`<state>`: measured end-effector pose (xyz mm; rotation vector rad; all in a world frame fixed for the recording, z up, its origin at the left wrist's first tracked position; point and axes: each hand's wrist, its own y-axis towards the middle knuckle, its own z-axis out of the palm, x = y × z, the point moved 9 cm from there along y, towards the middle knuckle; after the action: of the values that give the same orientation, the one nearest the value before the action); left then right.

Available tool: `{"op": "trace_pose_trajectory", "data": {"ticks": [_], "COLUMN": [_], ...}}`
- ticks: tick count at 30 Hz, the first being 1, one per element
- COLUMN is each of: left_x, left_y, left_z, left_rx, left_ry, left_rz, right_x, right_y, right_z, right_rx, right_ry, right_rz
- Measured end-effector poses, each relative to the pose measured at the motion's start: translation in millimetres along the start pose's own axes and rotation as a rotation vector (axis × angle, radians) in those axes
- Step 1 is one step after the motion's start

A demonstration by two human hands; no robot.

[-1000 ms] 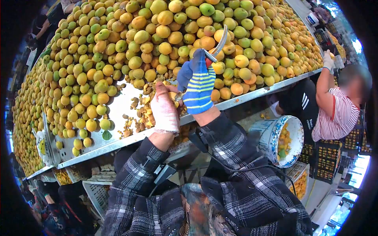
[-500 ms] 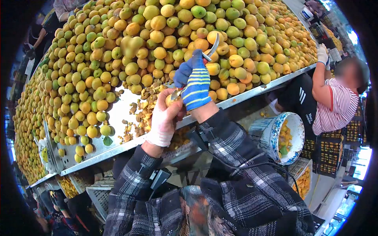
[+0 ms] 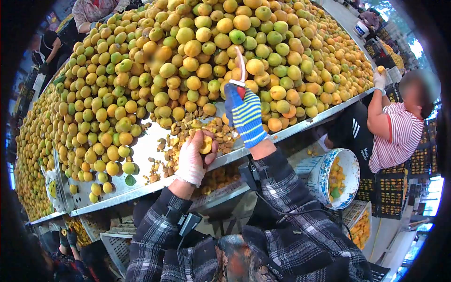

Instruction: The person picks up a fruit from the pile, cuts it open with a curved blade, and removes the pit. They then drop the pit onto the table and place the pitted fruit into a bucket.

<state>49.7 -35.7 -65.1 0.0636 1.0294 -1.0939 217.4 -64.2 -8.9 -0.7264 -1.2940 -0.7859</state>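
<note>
With the white-gloved left hand [image 3: 191, 160] gripping the cut yellow fruit [image 3: 206, 144], I'd angle the curved, red-handled knife [image 3: 243, 74], clutched by the blue-striped right hand [image 3: 246, 115], clear.

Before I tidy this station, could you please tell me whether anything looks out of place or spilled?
A green leaf lies on the metal table beside whole fruit, odd among the produce. Loose brown and yellow pieces lie scattered near the left hand, untidy, though perhaps just cutting scraps.

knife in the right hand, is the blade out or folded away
Out: the curved blade shows beyond the right hand.
</note>
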Motion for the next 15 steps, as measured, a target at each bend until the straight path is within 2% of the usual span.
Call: {"op": "trace_pose_trajectory", "data": {"ticks": [1,3,4,5,6,7,8,9,11,12,13,15], "left_x": [1.0,8.7,22.6,16.8,20.5,19.9,22.5,27.6,34.4,34.6,34.6,27.3], "left_y": [0.6,3.1,-1.0,1.3,3.5,4.1,3.6,3.3,5.2,6.7,11.0,13.8], "left_z": [-2.5,-7.3,-14.0,-21.3,-24.4,-26.0,-29.7,-31.3,-34.3,-34.7,-32.7,-34.5], "left_rx": [-0.028,-0.01,-0.079,-0.133,-0.06,0.017,-0.075,-0.162,-0.203,-0.095,0.017,0.065], "left_ry": [0.016,-0.048,-0.145,-0.231,-0.246,-0.254,-0.341,-0.433,-0.506,-0.524,-0.541,-0.543], "left_rz": [0.0,-0.01,-0.097,-0.135,-0.126,-0.103,-0.165,-0.228,-0.31,-0.312,-0.324,-0.322], "right_x": [6.6,10.8,10.5,11.1,15.7,27.1,23.8,11.1,14.4,27.2,9.9,25.7], "right_y": [-0.3,-5.3,-3.2,-1.5,-3.1,-8.3,-4.9,1.6,4.4,0.3,11.4,13.4], "right_z": [2.9,3.4,3.8,0.4,0.5,4.1,5.9,6.1,18.4,27.4,32.5,58.2], "right_rx": [0.039,0.051,0.073,0.006,0.012,-0.022,-0.011,-0.021,0.03,0.018,0.043,0.181], "right_ry": [-0.069,-0.181,-0.238,-0.38,-0.501,-0.67,-0.659,-0.659,-0.629,-0.774,-0.665,-0.756], "right_rz": [-0.089,-0.071,-0.137,-0.345,-0.331,-0.502,-0.405,-0.451,-0.365,-0.417,-0.41,-0.335]}}
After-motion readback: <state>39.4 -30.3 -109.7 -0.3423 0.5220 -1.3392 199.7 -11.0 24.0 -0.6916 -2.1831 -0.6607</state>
